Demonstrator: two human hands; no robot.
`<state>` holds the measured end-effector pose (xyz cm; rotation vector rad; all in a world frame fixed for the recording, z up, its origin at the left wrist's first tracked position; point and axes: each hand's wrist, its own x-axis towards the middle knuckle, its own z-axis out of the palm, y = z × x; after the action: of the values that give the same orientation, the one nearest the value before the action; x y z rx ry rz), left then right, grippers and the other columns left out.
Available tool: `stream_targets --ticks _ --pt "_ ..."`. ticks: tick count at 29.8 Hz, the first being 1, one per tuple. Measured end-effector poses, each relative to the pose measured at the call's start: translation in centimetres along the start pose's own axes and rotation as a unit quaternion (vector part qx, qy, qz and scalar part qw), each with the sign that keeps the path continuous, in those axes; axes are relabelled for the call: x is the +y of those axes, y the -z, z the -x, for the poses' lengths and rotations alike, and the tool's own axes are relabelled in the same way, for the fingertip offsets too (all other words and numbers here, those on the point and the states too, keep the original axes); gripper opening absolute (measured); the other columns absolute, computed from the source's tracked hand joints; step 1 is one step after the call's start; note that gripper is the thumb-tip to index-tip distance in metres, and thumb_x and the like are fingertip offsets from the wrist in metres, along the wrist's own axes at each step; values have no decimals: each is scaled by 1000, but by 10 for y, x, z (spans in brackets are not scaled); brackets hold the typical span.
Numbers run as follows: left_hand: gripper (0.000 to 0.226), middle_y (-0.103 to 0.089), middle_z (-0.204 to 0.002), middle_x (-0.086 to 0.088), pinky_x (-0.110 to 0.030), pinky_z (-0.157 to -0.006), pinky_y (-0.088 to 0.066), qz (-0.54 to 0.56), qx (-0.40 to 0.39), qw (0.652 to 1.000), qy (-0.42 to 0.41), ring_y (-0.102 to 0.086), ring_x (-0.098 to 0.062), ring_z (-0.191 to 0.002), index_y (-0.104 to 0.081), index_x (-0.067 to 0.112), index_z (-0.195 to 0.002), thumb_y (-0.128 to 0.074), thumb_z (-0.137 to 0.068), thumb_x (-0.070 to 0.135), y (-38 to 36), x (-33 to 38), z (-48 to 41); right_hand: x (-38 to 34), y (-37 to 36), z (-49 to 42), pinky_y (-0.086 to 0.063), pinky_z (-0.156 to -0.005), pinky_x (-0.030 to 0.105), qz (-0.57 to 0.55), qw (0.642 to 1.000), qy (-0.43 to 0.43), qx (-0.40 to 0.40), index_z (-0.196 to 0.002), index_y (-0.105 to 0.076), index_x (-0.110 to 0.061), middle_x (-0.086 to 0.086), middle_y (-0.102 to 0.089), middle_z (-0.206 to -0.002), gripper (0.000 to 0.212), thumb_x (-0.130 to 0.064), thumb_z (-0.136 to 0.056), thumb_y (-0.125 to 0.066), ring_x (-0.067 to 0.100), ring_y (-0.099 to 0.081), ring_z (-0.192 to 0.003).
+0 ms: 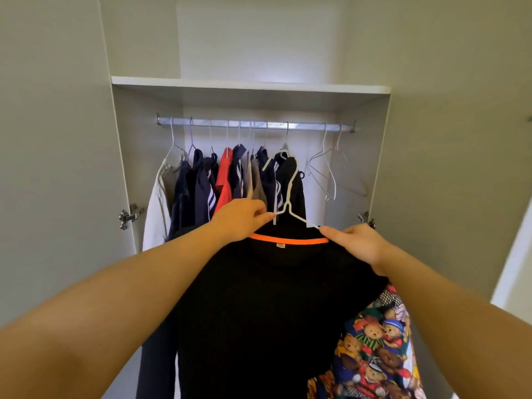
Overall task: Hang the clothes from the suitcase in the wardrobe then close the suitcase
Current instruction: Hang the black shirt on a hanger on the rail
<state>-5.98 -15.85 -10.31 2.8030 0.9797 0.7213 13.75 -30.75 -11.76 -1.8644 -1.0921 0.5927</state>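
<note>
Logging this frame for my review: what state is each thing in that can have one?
wardrobe: doors open.
rail: carries hung clothes.
empty hangers: two, hooked on the rail's right end.
black top: on the white hanger, held up.
white hanger: hook off the rail.
left hand: pinches the white hanger.
right hand: pinches the white hanger.
bear-print cloth: hangs below the right forearm.

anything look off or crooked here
Yes: the white hanger is not seated in the black top; its arm pokes out above the orange collar by the right hand. Two empty hangers on the rail hang tilted.
</note>
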Motion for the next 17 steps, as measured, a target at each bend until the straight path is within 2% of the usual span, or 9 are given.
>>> stream_targets --ticks 1,3,5,6,9,13,15,17 --pt "29 -53 -78 3 -23 -61 -37 19 -16 1000 13 -50 -11 -71 -58 14 -93 -46 -96 40 -3 1 -3 7 3 0 -48 -82 37 -6 1000 -16 8 -73 -63 2 13 -62 -84 50 -47 -82 -64 26 -59 -80" --pt "29 -56 -91 0 -26 -72 -40 50 -26 998 40 -52 -15 -83 -59 12 -105 -47 -96 37 -9 6 -6 20 9 5 -46 -98 43 -27 997 -68 26 -108 -62 10 20 -63 -113 60 -43 -82 -67 34 -59 -105" --pt "27 -56 -95 -3 -28 -73 -40 82 -15 995 57 -51 -17 -83 -58 10 -107 -45 -97 31 -14 13 -8 35 15 8 -43 -101 43 -38 991 -114 55 -123 -52 8 19 -55 -127 63 -38 -83 -68 36 -52 -117" --pt "25 -57 -96 -4 -28 -73 -41 87 -11 994 60 -51 -17 -82 -58 10 -107 -44 -98 28 -17 18 -9 41 17 9 -43 -99 42 -46 988 -136 64 -125 -50 8 19 -52 -128 61 -34 -85 -68 37 -51 -116" --pt "22 -58 -97 -1 -31 -74 -45 116 -5 991 64 -53 -16 -78 -59 13 -107 -41 -98 22 -23 26 -13 52 22 6 -45 -82 39 -98 975 -178 91 -120 -56 6 21 -58 -116 41 -22 -90 -62 35 -55 -97" --pt "19 -54 -82 5 -28 -68 -45 153 -11 985 80 -49 -10 -68 -58 12 -103 -40 -96 15 -28 30 -18 55 27 1 -48 -82 40 -116 962 -224 103 -114 -59 4 22 -60 -110 32 -19 -93 -54 35 -58 -93" --pt "18 -56 -85 1 -31 -70 -46 166 -13 983 81 -52 -14 -71 -58 11 -100 -41 -97 16 -33 32 -23 54 31 -2 -46 -68 36 -134 957 -229 116 -103 -59 3 19 -58 -92 22 -15 -95 -48 31 -55 -76" --pt "27 -57 -87 -7 -34 -72 -47 190 -9 978 90 -53 -19 -73 -57 5 -100 -41 -98 27 -37 34 -26 51 35 -6 -40 -56 32 -167 951 -231 123 -86 -55 0 15 -53 -76 21 -12 -97 -42 25 -49 -63"
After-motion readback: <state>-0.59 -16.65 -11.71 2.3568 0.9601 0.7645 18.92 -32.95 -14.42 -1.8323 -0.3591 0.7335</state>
